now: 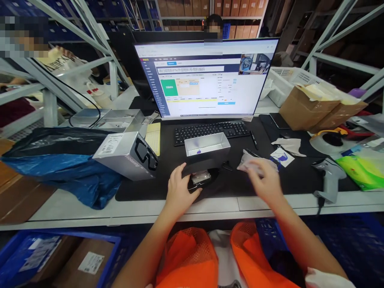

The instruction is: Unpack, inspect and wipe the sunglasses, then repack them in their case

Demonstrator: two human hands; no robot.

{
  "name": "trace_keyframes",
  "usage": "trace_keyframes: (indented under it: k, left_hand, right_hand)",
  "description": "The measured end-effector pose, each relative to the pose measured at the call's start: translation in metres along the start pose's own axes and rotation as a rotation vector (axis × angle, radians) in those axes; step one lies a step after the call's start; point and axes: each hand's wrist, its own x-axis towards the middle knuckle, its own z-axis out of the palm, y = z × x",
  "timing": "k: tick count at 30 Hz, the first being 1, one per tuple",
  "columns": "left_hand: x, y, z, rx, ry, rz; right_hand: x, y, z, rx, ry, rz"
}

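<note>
Black case (pixel 207 181), six o'clock from the silver tray (pixel 207 149), could tip if our left hand (pixel 181 191), fingers clasping its side, slips; our right hand (pixel 266 179) bunches its fingers, grip on plastic bag (pixel 244 162) unclear.

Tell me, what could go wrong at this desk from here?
The small black piece beside the black case at the left hand might be overlooked, as it lies loose on a black mat. The grey scanner lies near the front edge of the desk, its cable hanging over, so a snag could perhaps drag it off.
</note>
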Motion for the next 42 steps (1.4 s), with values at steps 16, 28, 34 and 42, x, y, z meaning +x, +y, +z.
trace_keyframes:
  k: [16, 28, 34, 42]
  left_hand:
    - [-0.029, 0.008, 0.019, -0.089, 0.076, -0.026]
    - [-0.03, 0.004, 0.019, -0.062, 0.091, -0.004]
    - [-0.032, 0.005, 0.02, -0.057, 0.105, -0.007]
    - [-0.031, -0.002, 0.024, -0.111, 0.092, 0.036]
  right_hand:
    - [0.024, -0.101, 0.104, -0.249, -0.662, -0.105]
    - [0.035, -0.104, 0.118, -0.255, -0.795, 0.066]
    - [0.034, -0.102, 0.116, -0.217, -0.841, 0.076]
    - [0.036, -0.107, 0.12, -0.167, -0.886, 0.074]
